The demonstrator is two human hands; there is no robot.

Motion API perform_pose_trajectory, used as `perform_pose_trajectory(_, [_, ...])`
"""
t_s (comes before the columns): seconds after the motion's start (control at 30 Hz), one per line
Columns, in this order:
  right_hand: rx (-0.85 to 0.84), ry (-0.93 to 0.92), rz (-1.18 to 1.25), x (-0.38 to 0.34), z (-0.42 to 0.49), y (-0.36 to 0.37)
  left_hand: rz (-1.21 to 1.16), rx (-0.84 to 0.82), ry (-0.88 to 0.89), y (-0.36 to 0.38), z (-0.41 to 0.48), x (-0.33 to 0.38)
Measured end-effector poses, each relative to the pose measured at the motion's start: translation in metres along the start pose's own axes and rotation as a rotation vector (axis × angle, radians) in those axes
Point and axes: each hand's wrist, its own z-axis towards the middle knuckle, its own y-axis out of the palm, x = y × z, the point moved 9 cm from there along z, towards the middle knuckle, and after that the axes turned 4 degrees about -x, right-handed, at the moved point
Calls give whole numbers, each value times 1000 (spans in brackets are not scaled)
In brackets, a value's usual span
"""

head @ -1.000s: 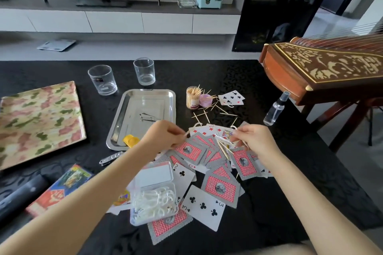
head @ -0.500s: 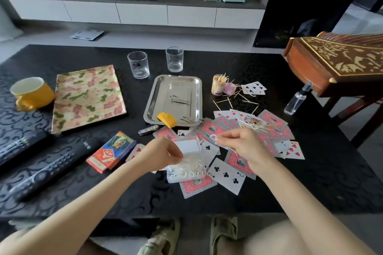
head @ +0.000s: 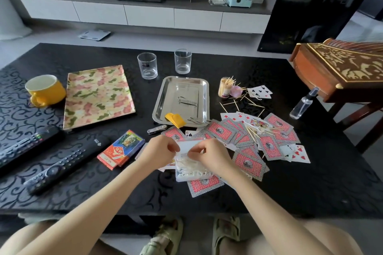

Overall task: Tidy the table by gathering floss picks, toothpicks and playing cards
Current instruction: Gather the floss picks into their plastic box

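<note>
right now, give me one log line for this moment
left hand: grips floss pick box | right hand: pinches same box | playing cards: scattered, ungathered | toothpicks: loose on cards and table

From my screen the table (head: 310,188) reads as black gloss with a matt scroll pattern. The tray (head: 160,97) is polished metal, mirror-bright. Both glasses (head: 147,65) are clear glass. The bottle (head: 302,104) and the box (head: 187,146) are clear plastic, and the picks (head: 189,166) inside are white plastic. The cards (head: 247,162) look like coated paper, the toothpicks (head: 226,86) bare wood. The mug (head: 47,91) is glossy yellow ceramic, the remotes (head: 68,161) matt black plastic, the instrument (head: 335,68) varnished wood.
</note>
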Motion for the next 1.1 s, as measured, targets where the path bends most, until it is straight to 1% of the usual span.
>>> perform_pose_trajectory(0.1, [16, -40, -115, -1, 7, 14, -57, -6, -16, -4, 3, -5])
perform_pose_trajectory(0.17, [95, -81, -145, -3, 6, 7, -74, -11, -8, -5, 6, -3])
perform_pose_trajectory(0.27, [261, -97, -71, 7, 1, -30, -52, 2, 29, -6, 12, 3])
perform_pose_trajectory(0.33, [387, 3, -81, 35, -1, -62, -53, 3, 54, -7, 19, 9])
perform_pose_trajectory(0.4, [519, 161, -131, 73, -2, -95, -57, 18, 76, -9, 27, 17])
perform_pose_trajectory(0.5, [622, 337, -217, 118, 3, -129, -72, 57, 112, -10, 38, 27])
perform_pose_trajectory(0.6, [571, 415, -261, 145, 22, -141, -64, 81, 131, -6, 49, 33])
perform_pose_trajectory(0.7, [398, 469, -286, 155, 47, -140, -11, 69, 141, 1, 60, 37])
perform_pose_trajectory(0.77, [307, 466, -327, 154, 62, -139, 67, 48, 145, 6, 64, 40])
perform_pose_trajectory(0.83, [263, 465, -402, 151, 69, -140, 166, 41, 175, 11, 66, 41])
perform_pose_trajectory(0.9, [272, 449, -443, 149, 72, -144, 236, 31, 208, 15, 68, 43])
perform_pose_trajectory(0.97, [355, 365, -435, 140, 68, -152, 294, 15, 233, 19, 69, 45])
perform_pose_trajectory(1.03, [464, 246, -316, 128, 57, -160, 350, 8, 251, 22, 67, 44])
perform_pose_trajectory(1.1, [500, 176, -165, 119, 44, -163, 380, 7, 266, 25, 64, 42])
